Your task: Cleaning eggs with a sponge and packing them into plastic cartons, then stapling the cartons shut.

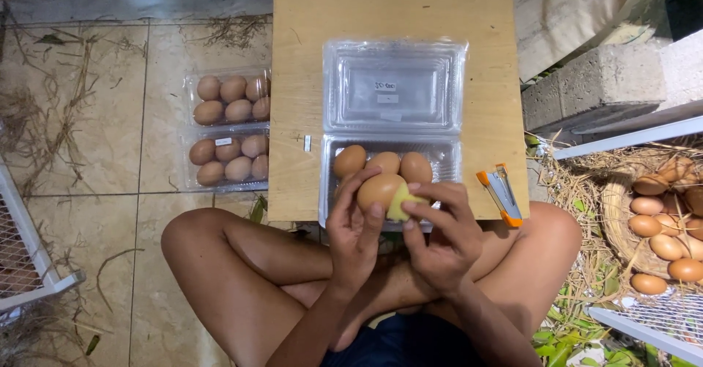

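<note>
A person sits cross-legged on a tiled floor, seen from above; the left hand (353, 224) cups a brown egg (378, 189), fingers curled around its near side, while the right hand (439, 228) presses a small yellow-green cloth or sponge (400, 204) against the shell, fingertips pinched together on it. The egg is held just above the near edge of an open clear plastic carton (392, 129), which holds three eggs (382, 163) in its far row and rests on a low wooden board (388, 15). Pressing too hard could crack the shell, I judge, and a slip would drop it onto the eggs beneath. An orange stapler (501, 193) lies on the board beside the right hand; two filled, closed cartons (228, 129) sit on the floor to the left; a straw basket of eggs (670, 220) stands to the right, well apart.
</note>
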